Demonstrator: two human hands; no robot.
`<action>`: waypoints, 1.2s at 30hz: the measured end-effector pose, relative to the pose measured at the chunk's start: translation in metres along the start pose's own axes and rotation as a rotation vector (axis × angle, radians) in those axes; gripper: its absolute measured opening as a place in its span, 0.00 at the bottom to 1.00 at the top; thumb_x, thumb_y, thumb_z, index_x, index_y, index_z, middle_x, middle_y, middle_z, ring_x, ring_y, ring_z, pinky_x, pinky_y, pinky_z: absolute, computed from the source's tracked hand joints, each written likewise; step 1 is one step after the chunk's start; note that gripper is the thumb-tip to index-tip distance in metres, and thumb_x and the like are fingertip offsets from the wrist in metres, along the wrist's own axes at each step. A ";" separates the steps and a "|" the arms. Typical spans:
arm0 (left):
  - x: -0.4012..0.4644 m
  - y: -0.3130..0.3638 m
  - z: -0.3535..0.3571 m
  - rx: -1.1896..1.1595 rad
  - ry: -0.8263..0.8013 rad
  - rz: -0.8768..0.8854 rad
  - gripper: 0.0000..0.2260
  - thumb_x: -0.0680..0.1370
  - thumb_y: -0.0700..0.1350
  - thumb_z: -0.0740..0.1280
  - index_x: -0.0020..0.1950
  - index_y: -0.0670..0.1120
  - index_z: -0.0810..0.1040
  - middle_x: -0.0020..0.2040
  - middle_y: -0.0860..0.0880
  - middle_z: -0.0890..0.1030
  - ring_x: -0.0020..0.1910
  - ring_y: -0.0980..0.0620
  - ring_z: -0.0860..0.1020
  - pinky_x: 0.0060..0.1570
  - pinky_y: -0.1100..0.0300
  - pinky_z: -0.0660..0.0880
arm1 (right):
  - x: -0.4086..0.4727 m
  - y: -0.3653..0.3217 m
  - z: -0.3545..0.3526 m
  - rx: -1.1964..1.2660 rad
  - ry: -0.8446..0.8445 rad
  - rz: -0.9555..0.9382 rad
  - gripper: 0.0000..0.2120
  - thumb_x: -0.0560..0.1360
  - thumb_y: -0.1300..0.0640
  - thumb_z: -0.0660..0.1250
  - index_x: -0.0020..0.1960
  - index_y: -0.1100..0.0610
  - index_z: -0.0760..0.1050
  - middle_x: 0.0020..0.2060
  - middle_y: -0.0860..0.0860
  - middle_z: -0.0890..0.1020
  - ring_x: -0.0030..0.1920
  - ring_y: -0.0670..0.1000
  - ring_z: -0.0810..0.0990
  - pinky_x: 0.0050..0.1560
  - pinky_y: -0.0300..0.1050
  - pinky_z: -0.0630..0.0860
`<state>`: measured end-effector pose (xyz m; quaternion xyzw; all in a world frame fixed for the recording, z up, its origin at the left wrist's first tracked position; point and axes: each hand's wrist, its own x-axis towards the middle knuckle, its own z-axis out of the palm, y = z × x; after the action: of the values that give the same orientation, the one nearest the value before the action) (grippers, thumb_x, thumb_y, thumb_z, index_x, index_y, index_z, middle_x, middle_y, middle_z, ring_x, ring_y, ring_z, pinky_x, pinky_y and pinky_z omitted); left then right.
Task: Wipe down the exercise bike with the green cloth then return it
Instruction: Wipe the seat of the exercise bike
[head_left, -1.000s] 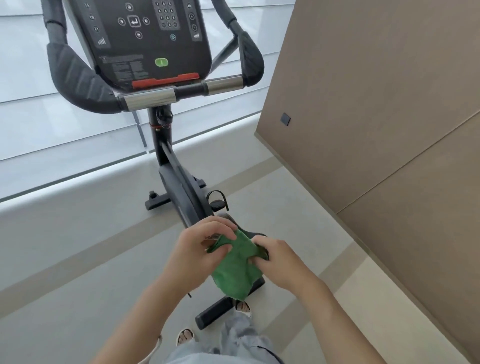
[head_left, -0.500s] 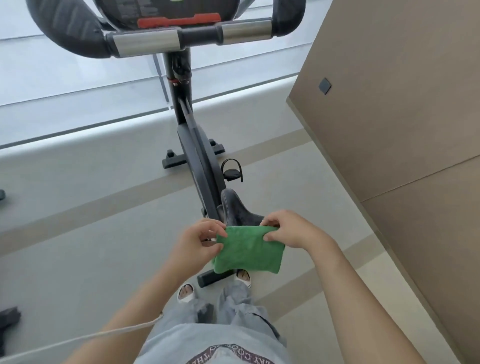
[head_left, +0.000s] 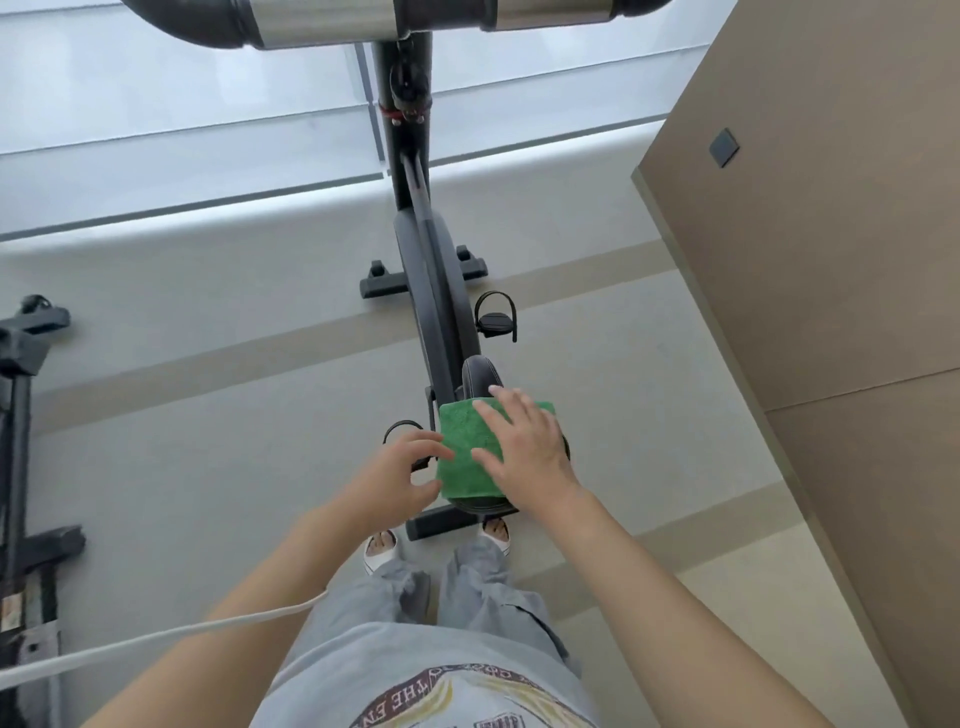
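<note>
A black exercise bike (head_left: 434, 291) stands in front of me, its handlebar (head_left: 322, 21) at the top edge. The folded green cloth (head_left: 465, 460) lies flat on the bike's black saddle (head_left: 478, 379), covering most of it. My right hand (head_left: 524, 447) lies on the cloth with fingers spread and straight, pressing it down. My left hand (head_left: 400, 473) is at the cloth's left edge, fingers loosely curled, fingertips touching the edge; I cannot tell whether it pinches it.
A brown panelled wall (head_left: 810, 234) runs close along the right. A window ledge (head_left: 208, 208) crosses behind the bike. Another black machine (head_left: 21, 415) stands at the far left. A white cable (head_left: 156, 636) trails across my left arm. My feet (head_left: 382, 551) stand behind the bike's rear base.
Both hands had held the cloth stretched in the air above the saddle. Now it lies on the saddle, my right hand flat on top. The view tilted further down.
</note>
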<state>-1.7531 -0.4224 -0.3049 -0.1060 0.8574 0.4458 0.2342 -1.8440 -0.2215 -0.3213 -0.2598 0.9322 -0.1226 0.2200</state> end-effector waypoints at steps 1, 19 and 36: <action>-0.002 -0.001 0.002 -0.005 0.001 -0.006 0.14 0.78 0.40 0.72 0.62 0.53 0.83 0.71 0.55 0.76 0.69 0.55 0.76 0.72 0.60 0.68 | -0.007 -0.006 0.015 -0.006 -0.034 -0.004 0.32 0.82 0.42 0.66 0.83 0.46 0.61 0.85 0.48 0.57 0.84 0.57 0.53 0.81 0.65 0.56; -0.026 -0.030 0.009 -0.010 0.086 0.015 0.11 0.79 0.42 0.70 0.57 0.56 0.83 0.64 0.60 0.76 0.60 0.62 0.74 0.64 0.70 0.67 | 0.069 -0.010 0.017 0.267 0.207 -0.030 0.10 0.78 0.63 0.73 0.58 0.58 0.88 0.73 0.54 0.78 0.74 0.62 0.71 0.73 0.61 0.68; -0.030 -0.022 0.012 -0.039 0.061 0.074 0.10 0.79 0.41 0.69 0.56 0.55 0.83 0.61 0.61 0.78 0.61 0.61 0.77 0.65 0.67 0.69 | -0.047 0.027 0.040 0.068 0.301 0.083 0.15 0.77 0.56 0.77 0.64 0.54 0.85 0.64 0.56 0.77 0.61 0.58 0.73 0.58 0.57 0.81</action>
<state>-1.7153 -0.4257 -0.3118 -0.0923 0.8588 0.4671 0.1891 -1.8009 -0.1781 -0.3492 -0.1923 0.9599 -0.1825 0.0912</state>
